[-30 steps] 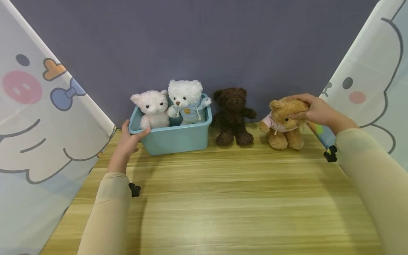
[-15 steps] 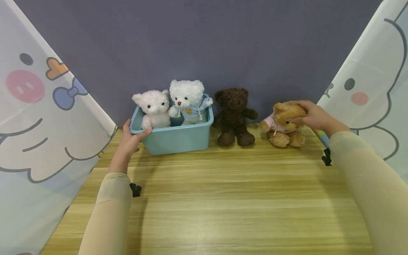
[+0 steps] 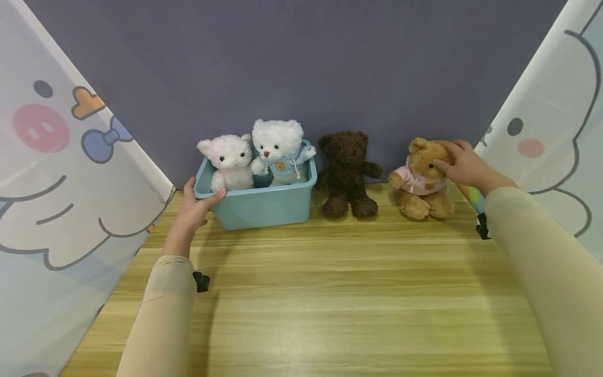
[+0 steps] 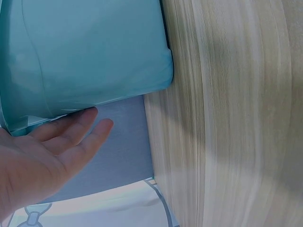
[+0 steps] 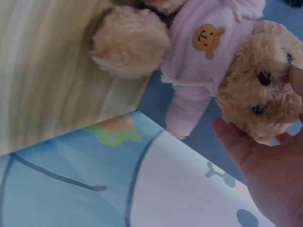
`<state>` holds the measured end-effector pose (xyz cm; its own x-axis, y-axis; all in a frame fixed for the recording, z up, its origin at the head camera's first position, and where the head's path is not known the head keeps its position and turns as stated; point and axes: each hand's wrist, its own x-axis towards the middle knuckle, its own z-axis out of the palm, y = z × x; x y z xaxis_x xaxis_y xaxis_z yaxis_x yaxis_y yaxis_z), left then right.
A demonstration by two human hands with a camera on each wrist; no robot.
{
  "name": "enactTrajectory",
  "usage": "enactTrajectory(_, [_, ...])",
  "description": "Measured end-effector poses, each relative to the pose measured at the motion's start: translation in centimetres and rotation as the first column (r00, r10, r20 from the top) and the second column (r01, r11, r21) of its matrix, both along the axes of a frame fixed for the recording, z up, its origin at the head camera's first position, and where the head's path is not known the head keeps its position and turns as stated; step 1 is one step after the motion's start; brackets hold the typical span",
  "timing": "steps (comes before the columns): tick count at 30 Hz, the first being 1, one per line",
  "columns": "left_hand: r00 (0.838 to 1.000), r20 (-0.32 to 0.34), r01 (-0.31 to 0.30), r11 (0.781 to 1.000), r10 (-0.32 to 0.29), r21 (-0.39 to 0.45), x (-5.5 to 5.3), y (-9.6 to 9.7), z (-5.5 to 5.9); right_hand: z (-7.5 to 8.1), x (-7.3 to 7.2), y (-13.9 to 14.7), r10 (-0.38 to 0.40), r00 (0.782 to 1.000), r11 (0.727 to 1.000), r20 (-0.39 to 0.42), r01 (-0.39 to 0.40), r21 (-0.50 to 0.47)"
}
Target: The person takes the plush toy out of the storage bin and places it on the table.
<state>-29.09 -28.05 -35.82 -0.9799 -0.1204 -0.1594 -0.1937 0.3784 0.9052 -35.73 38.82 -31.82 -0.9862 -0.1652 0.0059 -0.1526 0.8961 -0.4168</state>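
Observation:
A light-blue plastic bin (image 3: 264, 207) stands at the back left of the table. My left hand (image 3: 190, 209) holds its left front corner, thumb over the rim; in the left wrist view the fingers (image 4: 71, 135) lie along the outer side. Inside the bin sit a white plush animal (image 3: 231, 159) and a white teddy bear in a blue hoodie (image 3: 278, 144). At the back right, a tan teddy bear (image 3: 419, 180) in a pink hoodie sits on the table. My right hand (image 3: 464, 165) grips its head from the right, partly covering its face.
Between bin and tan bear, a dark brown teddy bear (image 3: 347, 170) leans upright near the grey back wall (image 3: 306, 63). Printed cloth panels, one on the left (image 3: 70, 209) and one on the right (image 3: 542, 120), border the wooden table (image 3: 330, 293).
The tan teddy bear has gone from upright with its head bowed to sitting with its face raised. My right hand has shifted with its head. The left hand stays on the bin.

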Motion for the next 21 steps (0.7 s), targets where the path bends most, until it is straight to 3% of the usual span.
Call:
enactTrajectory(11, [1.0,0.003,0.0,1.0,0.0,0.012,0.1,0.2,0.1,2.0,-1.0,-0.7,0.025,0.999,0.997,0.043,-0.028,0.069])
enactTrajectory(21, [1.0,-0.002,0.006,1.0,-0.006,0.014,0.0,0.1,0.0,2.8,-1.2,-0.7,0.032,0.996,0.998,0.088,-0.037,0.056])
